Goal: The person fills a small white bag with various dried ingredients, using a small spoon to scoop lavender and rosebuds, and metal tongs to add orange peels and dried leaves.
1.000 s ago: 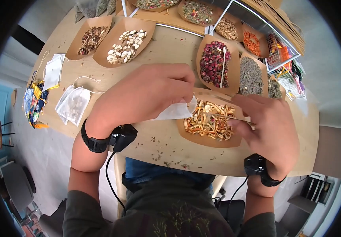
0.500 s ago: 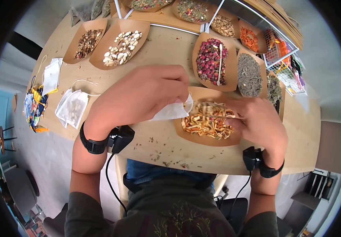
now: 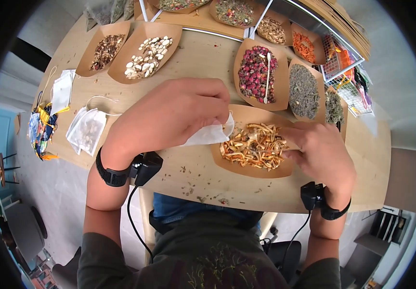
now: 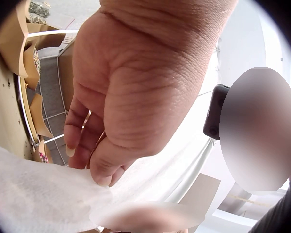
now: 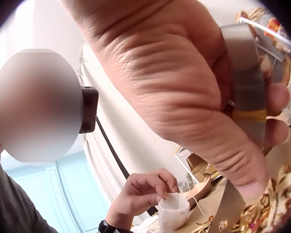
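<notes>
white translucent fabric pouch (image 3: 207, 136): mouth open, rim pinched by left fingers (image 3: 212, 88), near tray's left end | flat silver metal tongs (image 5: 246, 68): gripped by right fingers (image 3: 293, 137), low at strips, tips unclear | brown paper boat-shaped tray (image 3: 253, 171): flat on desk (image 3: 191, 166), holding curled orange-cream dried strips (image 3: 253, 148), loosely heaped

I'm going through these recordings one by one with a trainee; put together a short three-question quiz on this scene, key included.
1. Open question: what does the right hand hold?
2. True or false: the mouth of the white pouch in the left hand is pinched fully closed.
3. Multiple choice: the white stick lies on
a) orange shreds
b) dark red buds
c) white slices

Key:
1. Metal tongs.
2. False; the right wrist view shows it open.
3. b
</notes>
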Action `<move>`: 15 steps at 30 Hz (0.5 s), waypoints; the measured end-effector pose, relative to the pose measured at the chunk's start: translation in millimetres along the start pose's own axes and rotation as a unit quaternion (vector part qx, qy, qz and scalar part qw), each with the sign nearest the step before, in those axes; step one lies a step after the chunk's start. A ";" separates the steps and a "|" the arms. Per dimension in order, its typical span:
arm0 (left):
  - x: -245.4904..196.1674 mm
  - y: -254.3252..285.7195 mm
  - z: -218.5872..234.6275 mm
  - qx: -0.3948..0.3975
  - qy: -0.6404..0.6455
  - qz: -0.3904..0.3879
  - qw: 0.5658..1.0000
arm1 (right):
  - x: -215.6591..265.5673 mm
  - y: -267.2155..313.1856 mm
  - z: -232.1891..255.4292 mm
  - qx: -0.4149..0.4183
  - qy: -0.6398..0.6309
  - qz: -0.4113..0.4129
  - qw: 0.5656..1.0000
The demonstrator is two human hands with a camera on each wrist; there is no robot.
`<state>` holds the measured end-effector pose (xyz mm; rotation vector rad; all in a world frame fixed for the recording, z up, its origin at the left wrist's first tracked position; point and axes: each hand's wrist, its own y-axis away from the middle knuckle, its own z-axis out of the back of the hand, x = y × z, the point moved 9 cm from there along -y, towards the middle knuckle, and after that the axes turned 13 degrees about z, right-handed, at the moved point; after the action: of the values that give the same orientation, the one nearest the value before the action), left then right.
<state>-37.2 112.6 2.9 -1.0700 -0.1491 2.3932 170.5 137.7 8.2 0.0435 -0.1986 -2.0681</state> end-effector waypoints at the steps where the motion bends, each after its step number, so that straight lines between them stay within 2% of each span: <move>1: -0.7 1.3 -0.8 0.001 0.000 -0.007 1.000 | 0.8 -1.9 -1.7 0.001 -0.001 0.001 1.000; 3: 0.2 2.0 -1.3 0.003 -0.001 -0.001 1.000 | -1.2 -5.2 -0.4 -0.026 -0.032 -0.013 0.999; 10: 0.3 1.9 -0.5 -0.008 0.000 -0.010 1.000 | -0.1 -0.1 7.9 -0.026 -0.034 -0.003 0.999; 12: 0.9 2.4 -1.0 -0.007 -0.002 -0.003 1.000 | 8.5 -0.9 6.8 -0.042 -0.056 0.049 0.996; 15: 0.0 0.9 0.5 -0.006 -0.001 -0.003 1.000 | 10.5 -6.4 -0.4 -0.028 -0.042 0.036 0.998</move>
<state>-37.9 111.9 3.0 -1.0727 -0.1667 2.3912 159.8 131.5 7.3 -0.0835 -0.1899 -2.0043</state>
